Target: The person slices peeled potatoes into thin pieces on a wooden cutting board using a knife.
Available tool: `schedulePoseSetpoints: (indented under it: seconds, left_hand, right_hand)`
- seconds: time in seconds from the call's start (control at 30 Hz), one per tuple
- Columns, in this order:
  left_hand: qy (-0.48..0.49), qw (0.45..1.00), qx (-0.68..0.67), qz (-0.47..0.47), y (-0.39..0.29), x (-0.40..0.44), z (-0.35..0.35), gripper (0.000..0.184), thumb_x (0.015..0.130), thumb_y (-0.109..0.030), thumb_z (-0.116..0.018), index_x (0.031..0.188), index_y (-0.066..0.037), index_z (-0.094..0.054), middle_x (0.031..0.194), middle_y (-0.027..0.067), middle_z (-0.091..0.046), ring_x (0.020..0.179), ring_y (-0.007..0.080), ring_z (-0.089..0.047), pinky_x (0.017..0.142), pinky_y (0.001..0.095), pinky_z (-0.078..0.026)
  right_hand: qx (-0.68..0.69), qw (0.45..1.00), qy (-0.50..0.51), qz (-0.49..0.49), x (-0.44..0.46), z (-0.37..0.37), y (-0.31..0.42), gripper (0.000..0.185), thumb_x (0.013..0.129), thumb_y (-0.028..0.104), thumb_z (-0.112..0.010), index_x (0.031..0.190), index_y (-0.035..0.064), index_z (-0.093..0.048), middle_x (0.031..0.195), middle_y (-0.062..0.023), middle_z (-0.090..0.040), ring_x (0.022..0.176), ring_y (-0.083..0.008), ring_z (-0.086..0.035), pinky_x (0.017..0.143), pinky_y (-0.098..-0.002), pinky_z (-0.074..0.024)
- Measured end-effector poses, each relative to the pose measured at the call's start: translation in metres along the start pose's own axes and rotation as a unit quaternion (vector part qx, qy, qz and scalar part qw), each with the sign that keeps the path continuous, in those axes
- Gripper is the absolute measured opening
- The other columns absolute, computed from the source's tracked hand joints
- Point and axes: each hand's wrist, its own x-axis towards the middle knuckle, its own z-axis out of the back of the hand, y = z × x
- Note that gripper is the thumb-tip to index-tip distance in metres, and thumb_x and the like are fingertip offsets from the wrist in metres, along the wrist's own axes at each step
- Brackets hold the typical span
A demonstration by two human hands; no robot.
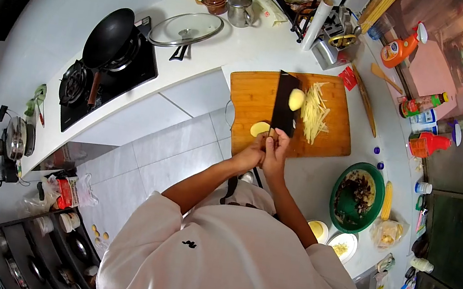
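Observation:
A dark-bladed kitchen knife (283, 107) lies across the wooden cutting board (251, 90), its blade pointing away from me. My left hand (249, 155) and my right hand (276, 150) meet at its handle, fingers closed around it; their overlap partly hides the grip. On the blade rests a peeled, pale yellow potato piece (296, 100). To the left of the handle, a flat potato slice (259, 128) sits close to the board's near edge. Thin potato strips (314, 114) are heaped on the board to the right of the blade.
A green bowl (379, 200) with dark contents stands right, beside an ear of corn (387, 199) and a white plate (342, 246). At left, a black wok (109, 36) sits on the stove (146, 69), near a glass lid (186, 29). Spray bottles (399, 53) line the window.

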Motion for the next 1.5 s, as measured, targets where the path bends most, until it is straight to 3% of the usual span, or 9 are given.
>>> schedulePoseSetpoints:
  seconds: [0.13,0.23,0.27,0.37,0.5,0.87,0.97,1.17,1.5]
  left_hand:
    - [-0.065,0.945,-0.315,-0.058,0.014,0.001,-0.011,0.035,0.097,-0.017,-0.047,0.129,-0.006,-0.057,0.117,0.0068,-0.062,0.097,0.0213,-0.062,0.090,0.0312,-0.049]
    - [-0.152,0.937,-0.303,-0.081,0.028,0.010,-0.005,0.032,0.105,-0.035,-0.047,0.114,-0.008,-0.062,0.109,0.0044,-0.064,0.097,0.0178,-0.061,0.088,0.0305,-0.048]
    - [-0.201,0.948,-0.206,-0.135,0.043,0.021,0.002,0.045,0.104,-0.054,-0.051,0.102,-0.010,-0.062,0.092,0.0025,-0.064,0.084,0.0153,-0.062,0.073,0.0297,-0.051]
    - [-0.245,0.959,-0.142,-0.034,0.010,-0.004,0.019,0.050,0.101,-0.059,-0.055,0.100,-0.009,-0.060,0.075,0.0008,-0.059,0.060,0.0128,-0.057,0.050,0.0278,-0.045]
    - [-0.289,0.955,0.021,-0.057,0.020,-0.023,0.063,0.047,0.101,-0.050,-0.062,0.098,-0.004,-0.065,0.061,0.0009,-0.057,0.049,0.0116,-0.053,0.045,0.0302,-0.043]
    - [-0.320,0.892,0.249,-0.198,0.045,-0.046,0.037,0.043,0.098,-0.044,-0.067,0.104,-0.001,-0.068,0.074,0.0211,-0.068,0.066,0.0366,-0.069,0.061,0.0419,-0.051]
    - [-0.329,0.891,0.258,-0.176,0.042,-0.052,0.032,0.041,0.100,-0.039,-0.066,0.097,0.002,-0.066,0.064,0.0136,-0.061,0.056,0.0193,-0.053,0.057,0.0363,-0.047]
    - [-0.337,0.878,0.302,-0.154,0.046,-0.051,0.028,0.045,0.097,-0.046,-0.066,0.103,-0.002,-0.068,0.072,0.0225,-0.068,0.069,0.0425,-0.069,0.060,0.0464,-0.052]
    - [-0.353,0.884,0.244,-0.186,0.053,-0.032,0.035,0.048,0.099,-0.047,-0.065,0.101,0.001,-0.066,0.069,0.0193,-0.067,0.060,0.0346,-0.067,0.057,0.0435,-0.051]
  right_hand:
    - [-0.169,0.983,-0.004,0.066,-0.007,-0.016,0.020,0.026,0.102,0.017,-0.059,0.120,-0.0018,-0.053,0.115,-0.0194,-0.060,0.112,-0.0324,-0.052,0.097,-0.0448,-0.0405]
    - [-0.222,0.968,0.007,0.116,-0.011,-0.029,0.021,0.024,0.102,0.016,-0.057,0.119,-0.0006,-0.053,0.113,-0.0193,-0.059,0.109,-0.0327,-0.053,0.096,-0.0455,-0.0412]
    - [-0.266,0.953,0.039,0.142,-0.012,-0.025,0.018,0.028,0.104,0.018,-0.055,0.125,0.0000,-0.051,0.119,-0.0219,-0.059,0.104,-0.0308,-0.059,0.088,-0.0424,-0.0469]
    - [-0.070,0.990,0.111,0.042,-0.012,-0.021,0.045,0.034,0.106,0.022,-0.054,0.131,0.0005,-0.048,0.117,-0.0213,-0.064,0.098,-0.0266,-0.065,0.078,-0.0369,-0.0522]
    - [-0.050,0.979,0.058,-0.190,0.017,0.009,0.066,0.049,0.102,0.026,-0.065,0.140,0.0011,-0.048,0.112,-0.0111,-0.067,0.099,-0.0168,-0.067,0.075,-0.0296,-0.0580]
    - [-0.109,0.975,0.060,-0.183,0.104,0.002,0.072,0.062,0.079,0.029,-0.090,0.125,-0.0033,-0.065,0.099,-0.0080,-0.073,0.078,-0.0149,-0.070,0.066,-0.0253,-0.0576]
    - [-0.110,0.972,0.075,-0.195,0.108,0.005,0.078,0.060,0.078,0.027,-0.090,0.122,-0.0060,-0.066,0.100,-0.0106,-0.073,0.081,-0.0167,-0.072,0.066,-0.0268,-0.0600]
    - [-0.103,0.966,0.085,-0.223,0.108,0.013,0.074,0.061,0.077,0.024,-0.090,0.121,-0.0107,-0.065,0.101,-0.0133,-0.073,0.085,-0.0191,-0.074,0.066,-0.0282,-0.0615]
    - [-0.092,0.952,0.119,-0.268,0.085,0.013,0.053,0.057,0.077,0.017,-0.088,0.125,-0.0034,-0.066,0.108,-0.0113,-0.071,0.090,-0.0180,-0.071,0.069,-0.0298,-0.0592]
